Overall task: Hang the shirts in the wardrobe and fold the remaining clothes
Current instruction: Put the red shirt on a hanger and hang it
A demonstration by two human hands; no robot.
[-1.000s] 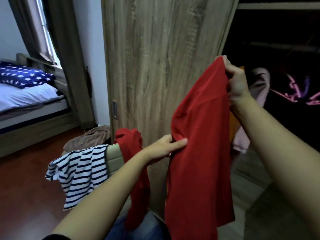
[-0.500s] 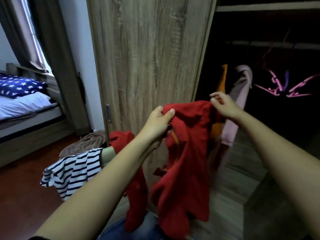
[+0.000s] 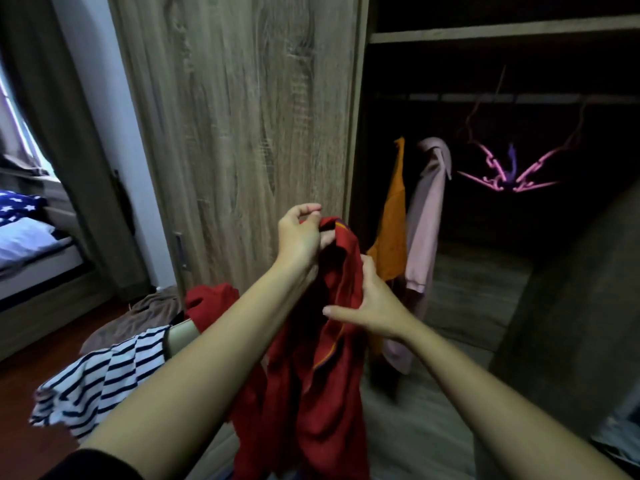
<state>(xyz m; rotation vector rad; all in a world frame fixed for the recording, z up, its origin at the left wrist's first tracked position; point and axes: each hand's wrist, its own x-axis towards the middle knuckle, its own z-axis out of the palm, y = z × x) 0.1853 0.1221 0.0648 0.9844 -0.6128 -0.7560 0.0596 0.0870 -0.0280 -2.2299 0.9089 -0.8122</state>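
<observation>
A red shirt [image 3: 322, 375] is being held up, bunched and hanging below both hands: its top edge is being pinched by the curled fingers of the left hand [image 3: 299, 237], and a fold just beneath is being gripped by the right hand [image 3: 372, 303], thumb stretched out. Below and left of the left hand, a striped top [image 3: 100, 375] is lying draped. Beyond the right hand, an orange shirt [image 3: 393, 216] and a pink shirt [image 3: 424, 216] are hanging inside the open wardrobe [image 3: 242, 133].

hands [image 3: 299, 233] closer together on red shirt [image 3: 322, 393]
</observation>
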